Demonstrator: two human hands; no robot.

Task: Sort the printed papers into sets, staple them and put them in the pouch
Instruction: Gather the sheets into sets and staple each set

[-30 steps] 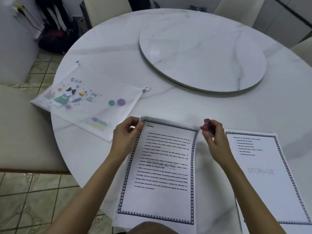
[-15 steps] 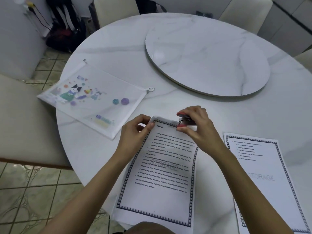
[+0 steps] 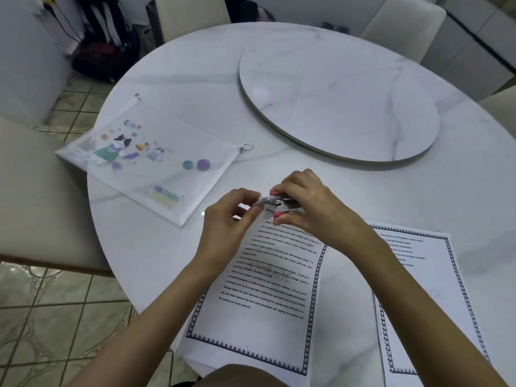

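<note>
A set of printed papers with a dark patterned border lies on the white marble table in front of me. My left hand pinches its lifted top left corner. My right hand grips a small red stapler, whose jaws sit over that same corner, next to my left fingers. A second bordered printed sheet lies flat to the right. The translucent zip pouch with cartoon prints lies flat at the left of the table, apart from both hands.
A round marble turntable fills the table's middle. Cream chairs stand at the left, behind and at the right. A dark bag lies on the tiled floor at the back left.
My right hand carried the stapler leftward from beside the sheet to its top left corner. My left hand has raised that corner off the table.
</note>
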